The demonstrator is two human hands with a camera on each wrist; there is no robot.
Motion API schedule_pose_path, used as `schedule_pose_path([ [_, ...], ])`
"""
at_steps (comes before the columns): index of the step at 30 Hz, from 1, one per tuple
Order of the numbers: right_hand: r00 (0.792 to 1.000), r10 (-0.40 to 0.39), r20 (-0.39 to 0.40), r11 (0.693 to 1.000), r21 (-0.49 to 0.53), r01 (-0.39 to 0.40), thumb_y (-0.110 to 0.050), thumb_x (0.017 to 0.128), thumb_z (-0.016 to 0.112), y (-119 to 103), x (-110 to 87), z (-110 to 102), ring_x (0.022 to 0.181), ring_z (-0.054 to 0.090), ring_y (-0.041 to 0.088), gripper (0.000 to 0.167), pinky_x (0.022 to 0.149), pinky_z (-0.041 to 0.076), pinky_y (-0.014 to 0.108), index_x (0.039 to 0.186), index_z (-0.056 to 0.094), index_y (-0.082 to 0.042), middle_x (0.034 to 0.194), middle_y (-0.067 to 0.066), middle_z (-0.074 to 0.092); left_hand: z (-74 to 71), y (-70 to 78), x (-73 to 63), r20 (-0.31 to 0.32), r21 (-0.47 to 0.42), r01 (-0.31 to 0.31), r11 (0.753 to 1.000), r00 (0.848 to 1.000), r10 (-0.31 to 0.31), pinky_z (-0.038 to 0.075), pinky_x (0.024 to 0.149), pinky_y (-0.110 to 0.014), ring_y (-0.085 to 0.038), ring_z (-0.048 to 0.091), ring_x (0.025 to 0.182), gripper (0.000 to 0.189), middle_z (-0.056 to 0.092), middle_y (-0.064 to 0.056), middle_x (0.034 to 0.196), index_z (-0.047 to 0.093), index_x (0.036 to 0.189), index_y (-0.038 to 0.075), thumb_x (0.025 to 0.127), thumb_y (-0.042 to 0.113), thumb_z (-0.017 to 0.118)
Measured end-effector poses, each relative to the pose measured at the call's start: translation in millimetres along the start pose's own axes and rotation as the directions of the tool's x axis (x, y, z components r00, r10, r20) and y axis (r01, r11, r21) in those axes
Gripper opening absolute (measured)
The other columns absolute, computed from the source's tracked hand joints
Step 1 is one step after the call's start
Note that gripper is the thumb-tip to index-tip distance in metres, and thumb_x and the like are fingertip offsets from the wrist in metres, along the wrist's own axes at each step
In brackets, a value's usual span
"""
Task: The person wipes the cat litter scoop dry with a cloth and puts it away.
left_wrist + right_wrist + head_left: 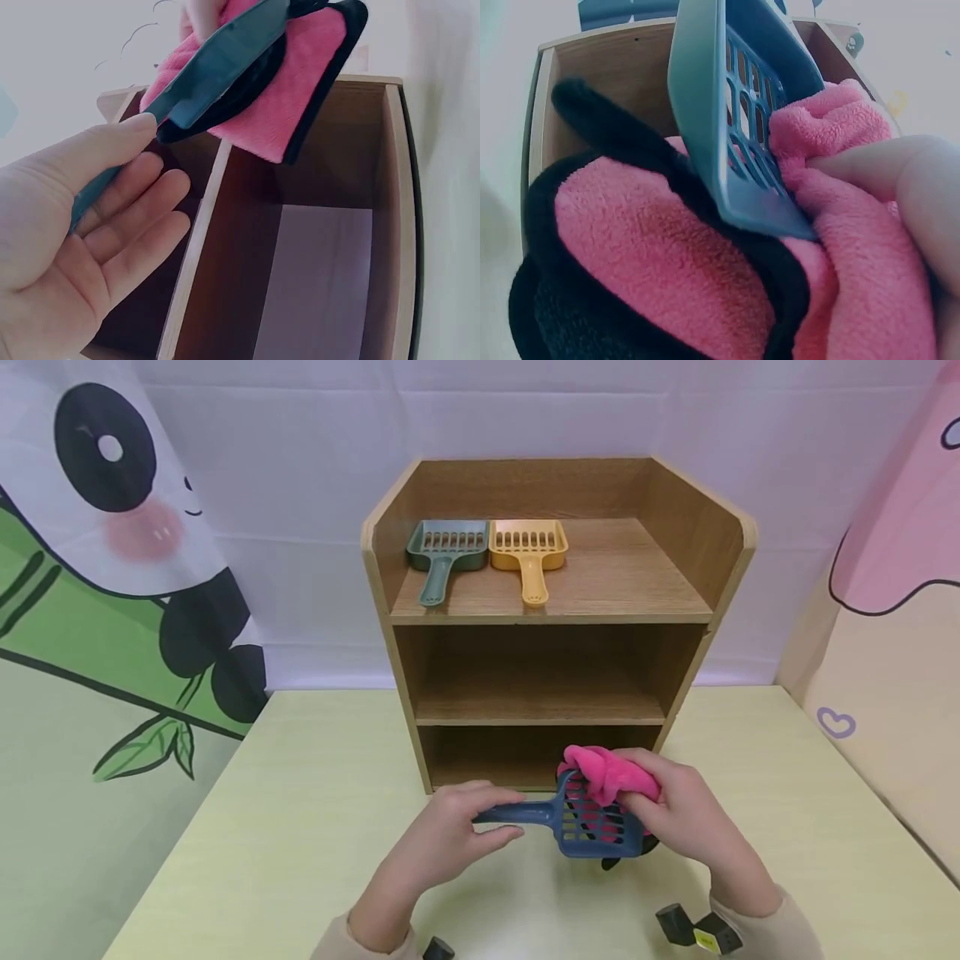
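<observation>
A dark blue slotted litter scoop (567,827) is held over the table in front of the shelf. My left hand (461,827) grips its handle, the thumb and fingers on either side, as the left wrist view (97,202) also shows. In my right hand (678,806) is a pink cloth (607,770) with black edging, bunched against the scoop's slotted pan. The right wrist view shows the cloth (652,240) on both sides of the pan (701,127), with part of it hanging below.
A wooden shelf unit (540,722) stands behind the hands on the pale table (322,793). On its top level a green scoop (441,562) and a yellow scoop (531,560) lie side by side. Printed cloth hangs behind and at both sides.
</observation>
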State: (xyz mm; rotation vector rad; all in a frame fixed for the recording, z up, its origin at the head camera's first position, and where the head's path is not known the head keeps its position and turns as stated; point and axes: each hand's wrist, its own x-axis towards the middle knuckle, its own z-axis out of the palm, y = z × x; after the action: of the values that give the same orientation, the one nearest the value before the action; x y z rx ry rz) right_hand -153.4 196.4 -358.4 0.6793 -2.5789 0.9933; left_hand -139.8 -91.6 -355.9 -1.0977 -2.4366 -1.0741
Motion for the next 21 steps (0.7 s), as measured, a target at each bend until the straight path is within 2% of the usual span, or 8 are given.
schedule_pose_path([
  [5, 0.995, 0.063, 0.072, 0.994, 0.080, -0.068, -0.005, 0.083, 0.068, 1, 0.0, 0, 0.075, 0.056, 0.009, 0.037, 0.062, 0.050, 0.023, 0.114, 0.062, -0.025, 0.091, -0.007, 0.065, 3.7, -0.1, 0.7, -0.030, 0.003, -0.045, 0.999, 0.999, 0.045, 0.051, 0.068, -0.012, -0.008, 0.064, 0.076, 0.028, 0.071, -0.001, 0.088, 0.072, 0.104, 0.008, 0.077, 0.016, 0.077],
  [8, 0.992, 0.061, 0.115, 0.993, 0.091, -0.071, -0.005, 0.083, 0.068, -2, -0.1, 1, 0.072, 0.054, 0.009, 0.037, 0.058, 0.048, 0.022, 0.114, 0.062, -0.025, 0.088, -0.007, 0.062, 3.5, 0.0, 0.5, -0.004, -0.026, -0.031, 0.999, 1.000, 0.031, 0.051, 0.068, -0.012, -0.007, 0.063, 0.076, 0.027, 0.072, -0.002, 0.090, 0.072, 0.104, 0.008, 0.079, 0.017, 0.076],
  [11, 0.988, 0.038, 0.147, 0.996, 0.076, -0.049, -0.006, 0.082, 0.070, -7, -0.5, 3, 0.072, 0.053, 0.009, 0.036, 0.057, 0.048, 0.021, 0.114, 0.063, -0.022, 0.089, -0.007, 0.062, 3.1, 0.0, 0.2, 0.039, -0.061, -0.008, 0.998, 0.999, 0.010, 0.049, 0.064, -0.012, -0.004, 0.059, 0.073, 0.025, 0.072, -0.001, 0.090, 0.072, 0.103, 0.008, 0.080, 0.017, 0.075],
  [16, 0.977, -0.020, 0.211, 0.999, 0.036, 0.012, -0.013, 0.082, 0.072, -14, -1.4, 11, 0.084, 0.059, 0.007, 0.038, 0.071, 0.053, 0.024, 0.118, 0.062, -0.020, 0.104, -0.006, 0.067, 3.4, 0.2, 0.1, 0.109, -0.119, 0.015, 0.993, 0.994, -0.002, 0.048, 0.062, -0.013, -0.001, 0.055, 0.073, 0.023, 0.072, 0.000, 0.091, 0.073, 0.101, 0.009, 0.080, 0.018, 0.075],
  [18, 0.977, -0.052, 0.206, 0.999, 0.020, 0.049, -0.015, 0.082, 0.072, -16, -1.9, 15, 0.088, 0.060, 0.006, 0.039, 0.076, 0.054, 0.026, 0.119, 0.061, -0.020, 0.108, -0.006, 0.067, 3.9, 0.5, 0.4, 0.123, -0.135, 0.021, 0.991, 0.992, -0.004, 0.049, 0.063, -0.015, -0.001, 0.057, 0.075, 0.024, 0.072, 0.000, 0.091, 0.073, 0.101, 0.009, 0.080, 0.019, 0.076],
  [21, 0.983, -0.096, 0.156, 0.995, -0.014, 0.100, -0.015, 0.081, 0.073, -19, -2.1, 20, 0.090, 0.061, 0.006, 0.041, 0.078, 0.055, 0.028, 0.120, 0.061, -0.019, 0.109, -0.007, 0.067, 4.3, 0.5, 0.8, 0.128, -0.128, 0.028, 0.991, 0.992, -0.011, 0.050, 0.064, -0.015, -0.002, 0.059, 0.076, 0.025, 0.073, 0.000, 0.091, 0.073, 0.102, 0.009, 0.079, 0.020, 0.076],
])
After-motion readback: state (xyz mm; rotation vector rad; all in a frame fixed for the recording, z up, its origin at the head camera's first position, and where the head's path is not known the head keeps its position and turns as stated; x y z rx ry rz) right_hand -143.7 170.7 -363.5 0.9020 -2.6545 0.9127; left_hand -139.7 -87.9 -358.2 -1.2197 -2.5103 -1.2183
